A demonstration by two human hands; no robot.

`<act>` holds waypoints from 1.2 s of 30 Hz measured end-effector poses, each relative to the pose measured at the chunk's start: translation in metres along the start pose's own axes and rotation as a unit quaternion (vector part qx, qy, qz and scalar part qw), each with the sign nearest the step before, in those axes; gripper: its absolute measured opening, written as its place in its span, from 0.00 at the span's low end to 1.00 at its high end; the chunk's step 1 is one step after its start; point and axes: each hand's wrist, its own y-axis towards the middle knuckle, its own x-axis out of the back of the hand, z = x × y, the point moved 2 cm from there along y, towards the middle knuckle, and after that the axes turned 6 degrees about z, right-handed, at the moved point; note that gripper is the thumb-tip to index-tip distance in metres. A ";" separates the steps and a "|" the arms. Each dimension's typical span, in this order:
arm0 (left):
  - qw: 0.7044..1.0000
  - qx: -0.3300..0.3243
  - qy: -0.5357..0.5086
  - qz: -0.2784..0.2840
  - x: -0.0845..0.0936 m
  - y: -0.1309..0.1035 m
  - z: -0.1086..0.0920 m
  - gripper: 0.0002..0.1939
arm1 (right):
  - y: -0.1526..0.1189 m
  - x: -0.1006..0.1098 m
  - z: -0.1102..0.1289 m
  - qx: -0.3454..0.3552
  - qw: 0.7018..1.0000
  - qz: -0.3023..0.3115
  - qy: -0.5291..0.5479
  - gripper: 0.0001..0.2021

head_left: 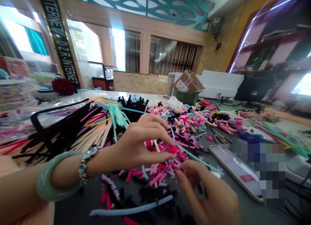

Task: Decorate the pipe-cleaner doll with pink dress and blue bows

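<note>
My left hand (pixel 148 137), with a green bangle (pixel 45 176) and a watch (pixel 88 153) at the wrist, reaches over the middle of the dark table. Its thumb and fingertips close on a small fuzzy pink pipe-cleaner piece (pixel 172 149). A pale lavender pipe cleaner (pixel 172 132) curves beside those fingertips. Just below and to the right, my right hand (pixel 206 189) has its thumb and index finger drawn together; what is between them, if anything, is hidden. Cut pink pipe-cleaner bits (pixel 156 178) lie under both hands. A light-blue pipe cleaner (pixel 131 210) lies in front.
Beige pipe-cleaner bundles (pixel 94 134) and mint ones (pixel 119 111) lie left. Small pink dolls (pixel 189 121) are heaped behind my hands. Scissors (pixel 222 137) and a phone (pixel 236 171) lie right. A cardboard box (pixel 188 82) stands at the back in a green container (pixel 186 97).
</note>
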 end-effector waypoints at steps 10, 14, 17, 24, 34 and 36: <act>0.993 -0.072 -0.065 0.071 -0.014 -0.006 0.000 0.07 | 0.004 0.004 0.001 -0.088 0.978 0.048 0.181 0.04; 0.992 -0.080 -0.069 0.069 -0.017 -0.008 -0.001 0.07 | 0.005 0.004 0.000 -0.087 0.980 0.053 0.173 0.04; 0.993 -0.082 -0.061 0.066 -0.017 -0.007 -0.002 0.06 | 0.005 0.002 0.000 -0.085 0.980 0.053 0.173 0.04; 0.993 -0.101 -0.029 0.051 -0.016 -0.007 -0.006 0.06 | 0.005 0.001 -0.001 -0.106 0.975 0.077 0.180 0.04; 0.988 -0.126 0.046 0.076 -0.016 -0.015 -0.011 0.04 | 0.003 0.001 -0.001 -0.113 0.969 0.106 0.192 0.05; 0.987 -0.131 0.053 0.074 -0.016 -0.015 -0.011 0.03 | 0.003 0.000 -0.001 -0.122 0.965 0.118 0.201 0.06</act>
